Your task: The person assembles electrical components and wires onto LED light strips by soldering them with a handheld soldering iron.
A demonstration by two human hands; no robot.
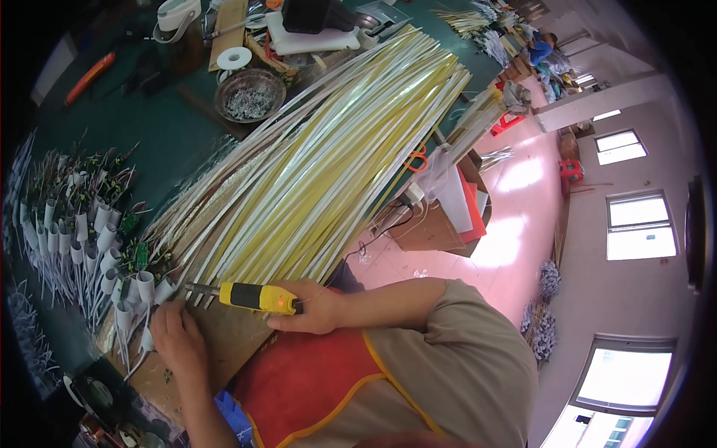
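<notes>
My right hand (310, 305) is wrapped around a yellow-and-black soldering gun (258, 297) with a small orange light. Its metal nose reaches left to a few short strip ends on the brown work board (228, 336). Just below that nose, the fingers of my left hand (177, 334) are bent and close together; what they grip is hidden. White wires with short white sleeves (123, 315) and small green circuit boards lie bundled beside it. Beyond my right hand spreads a thick sheaf of long yellow and white strips (328, 160), running up to the right.
A round bowl of silvery scraps (250, 95) and a white spool (234, 58) stand at the back. Orange-handled scissors (417, 158) lie at the table's right edge, above an open cardboard box (426, 231). An orange tool (90, 78) is far left.
</notes>
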